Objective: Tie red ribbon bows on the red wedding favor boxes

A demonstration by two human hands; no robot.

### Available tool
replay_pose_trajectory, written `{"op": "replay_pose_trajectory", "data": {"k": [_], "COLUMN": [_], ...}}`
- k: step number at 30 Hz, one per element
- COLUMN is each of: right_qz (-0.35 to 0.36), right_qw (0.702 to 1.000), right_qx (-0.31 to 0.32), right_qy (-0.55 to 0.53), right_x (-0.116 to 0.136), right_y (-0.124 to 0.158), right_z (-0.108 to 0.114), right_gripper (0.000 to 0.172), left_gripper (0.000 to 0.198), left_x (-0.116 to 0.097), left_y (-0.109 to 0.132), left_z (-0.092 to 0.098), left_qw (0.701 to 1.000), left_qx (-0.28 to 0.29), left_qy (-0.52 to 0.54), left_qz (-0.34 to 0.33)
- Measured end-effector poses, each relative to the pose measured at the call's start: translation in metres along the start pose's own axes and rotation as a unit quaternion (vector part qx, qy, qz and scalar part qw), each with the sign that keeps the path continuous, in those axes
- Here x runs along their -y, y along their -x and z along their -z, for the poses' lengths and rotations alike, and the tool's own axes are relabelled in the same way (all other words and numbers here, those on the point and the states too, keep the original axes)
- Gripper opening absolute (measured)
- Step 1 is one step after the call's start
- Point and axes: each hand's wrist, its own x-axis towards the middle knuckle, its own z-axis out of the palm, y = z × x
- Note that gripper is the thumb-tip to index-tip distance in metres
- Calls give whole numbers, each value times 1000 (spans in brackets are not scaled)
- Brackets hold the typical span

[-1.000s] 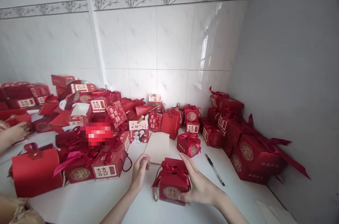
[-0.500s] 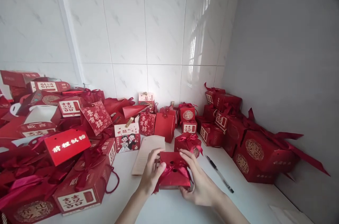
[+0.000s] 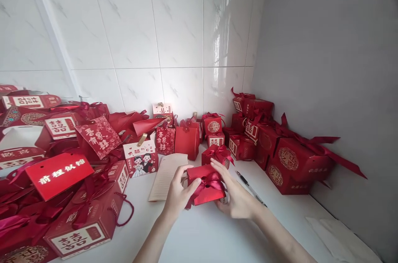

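Observation:
Between my two hands is a small red gift box [image 3: 203,199] with a dark red ribbon bow [image 3: 210,183] on its top. My left hand [image 3: 180,190] grips its left side, the thumb lying on the top near the bow. On the right side, my right hand [image 3: 234,196] wraps round the box, fingers along the far corner and thumb low at the near side. Just behind stands another small red box with a bow [image 3: 217,156]. A lined notebook [image 3: 161,180] lies open to the left of my left hand, and a pen [image 3: 248,186] lies beyond my right wrist.
Red gift boxes [image 3: 83,209] and bags pile up along the left, a red tag [image 3: 59,175] among them. More ribboned boxes [image 3: 287,171] are stacked against the right wall. A pale sheet [image 3: 338,238] lies at the table's right edge.
The box has turned slightly and tilted in my hands, both of which still hold it. The view has shifted right and down, so the surroundings sit further left.

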Motion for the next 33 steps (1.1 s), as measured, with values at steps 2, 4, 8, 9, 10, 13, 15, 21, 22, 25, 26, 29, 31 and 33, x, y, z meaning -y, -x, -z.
{"op": "replay_pose_trajectory", "data": {"k": [2,4,8,9,10,13,15,21,22,25,26,29,31,33], "right_qz": [-46,-94,-176,-183,-185,-179,-173,-162,-160,-158,-157,-157,-157,-158], "right_qw": [992,966,943,946,950,953,953,951,952,953,953,953,954,954], "right_qx": [-4,-51,-149,-150,-147,-137,-130,-115,-113,-113,-114,-113,-112,-112], "right_qy": [-119,-235,-242,-221,-205,-205,-214,-235,-235,-232,-232,-231,-230,-229], "right_x": [2,3,0,-1,-1,-1,0,2,2,2,2,2,3,3], "right_y": [0,0,-5,-6,-8,-11,-11,-10,-10,-10,-10,-10,-10,-10], "right_z": [-2,-5,-9,-10,-10,-9,-8,-6,-5,-5,-4,-4,-4,-4], "right_gripper": [84,60,31,36,39,43,43,45,44,44,44,44,44,45], "left_gripper": [30,26,25,25,26,26,24,19,19,20,21,21,20,19], "left_x": [0,-2,-6,-6,-6,-5,-4,-3,-3,-2,-2,-1,-1,-1], "left_y": [4,7,9,9,8,7,6,4,4,3,2,3,3,3], "left_z": [-1,-3,-7,-7,-6,-4,-2,-1,0,4,5,7,7,6], "left_qw": [999,994,992,994,995,997,995,989,989,988,987,985,984,983], "left_qx": [-36,-64,-68,-64,-61,-67,-78,-109,-109,-98,-94,-90,-92,-94], "left_qy": [-26,-52,-54,-48,-43,-41,-44,-49,-51,-63,-69,-87,-93,-93], "left_qz": [-27,-66,-88,-75,-60,-29,-33,-85,-90,-103,-108,-121,-125,-124]}}
